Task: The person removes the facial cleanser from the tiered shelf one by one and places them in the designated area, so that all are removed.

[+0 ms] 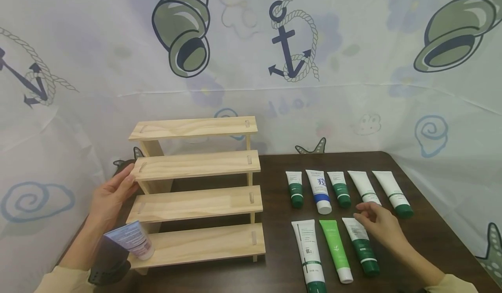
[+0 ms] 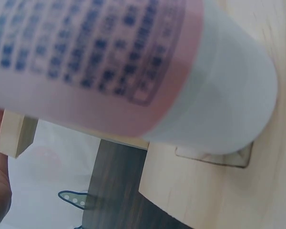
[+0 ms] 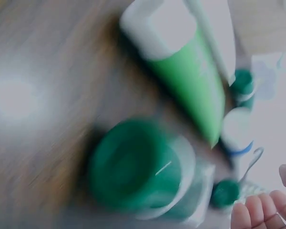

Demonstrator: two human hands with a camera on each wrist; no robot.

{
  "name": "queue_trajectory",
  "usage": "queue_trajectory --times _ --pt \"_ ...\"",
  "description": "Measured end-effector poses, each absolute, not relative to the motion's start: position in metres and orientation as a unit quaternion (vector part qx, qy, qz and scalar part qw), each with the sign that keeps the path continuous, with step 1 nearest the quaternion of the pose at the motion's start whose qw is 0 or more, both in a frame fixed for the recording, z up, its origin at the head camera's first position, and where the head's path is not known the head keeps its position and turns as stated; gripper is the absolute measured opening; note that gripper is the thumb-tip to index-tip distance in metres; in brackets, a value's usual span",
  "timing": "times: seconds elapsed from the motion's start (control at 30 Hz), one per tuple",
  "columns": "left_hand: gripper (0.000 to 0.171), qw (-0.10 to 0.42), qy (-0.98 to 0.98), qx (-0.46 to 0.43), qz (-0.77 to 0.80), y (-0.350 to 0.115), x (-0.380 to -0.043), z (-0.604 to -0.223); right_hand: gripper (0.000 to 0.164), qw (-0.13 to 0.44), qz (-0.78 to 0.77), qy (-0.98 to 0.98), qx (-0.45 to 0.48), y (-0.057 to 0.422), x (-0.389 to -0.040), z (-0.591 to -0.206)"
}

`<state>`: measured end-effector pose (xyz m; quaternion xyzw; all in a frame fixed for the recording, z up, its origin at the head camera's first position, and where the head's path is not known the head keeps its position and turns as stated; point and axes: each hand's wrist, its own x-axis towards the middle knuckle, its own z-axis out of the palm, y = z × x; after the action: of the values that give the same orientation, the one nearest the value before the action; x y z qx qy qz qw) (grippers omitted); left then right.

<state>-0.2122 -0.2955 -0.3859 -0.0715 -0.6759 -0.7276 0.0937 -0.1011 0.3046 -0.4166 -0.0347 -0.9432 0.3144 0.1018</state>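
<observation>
My left hand point(image 1: 111, 195) grips the left end of the second board from the top of a wooden four-tier shelf rack point(image 1: 196, 164). A pale lavender tube point(image 1: 133, 238) stands cap-down at the left end of the bottom board; up close in the left wrist view, its printed body and white cap point(image 2: 229, 90) fill much of the picture. My right hand point(image 1: 380, 223) hovers over the laid-out tubes, nearest a white-and-green tube point(image 1: 361, 245). In the right wrist view its thumb and fingers point(image 3: 257, 210) are apart, holding nothing. That view is blurred.
A bright green tube point(image 1: 336, 249) and a long white tube point(image 1: 308, 249) lie left of my right hand. Behind them is a row of several tubes, including a blue-banded one point(image 1: 318, 188). All lie on a dark wooden table point(image 1: 274, 249) before a patterned cloth point(image 1: 243, 58).
</observation>
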Motion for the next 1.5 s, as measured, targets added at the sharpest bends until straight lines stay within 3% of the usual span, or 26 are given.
queue_trajectory --times 0.4,1.13,1.5 --pt "0.051 0.095 -0.679 -0.067 -0.725 -0.296 -0.211 -0.385 0.022 0.130 0.431 -0.890 0.070 0.223 -0.117 -0.373" --pt "0.056 0.088 -0.697 -0.036 -0.711 -0.295 -0.211 -0.380 0.026 -0.007 0.585 -0.774 0.241 0.052 -0.139 -0.350" --pt "0.056 0.086 -0.695 -0.034 -0.713 -0.296 -0.211 -0.379 0.026 -0.096 0.651 -0.716 0.232 -0.013 -0.136 -0.357"
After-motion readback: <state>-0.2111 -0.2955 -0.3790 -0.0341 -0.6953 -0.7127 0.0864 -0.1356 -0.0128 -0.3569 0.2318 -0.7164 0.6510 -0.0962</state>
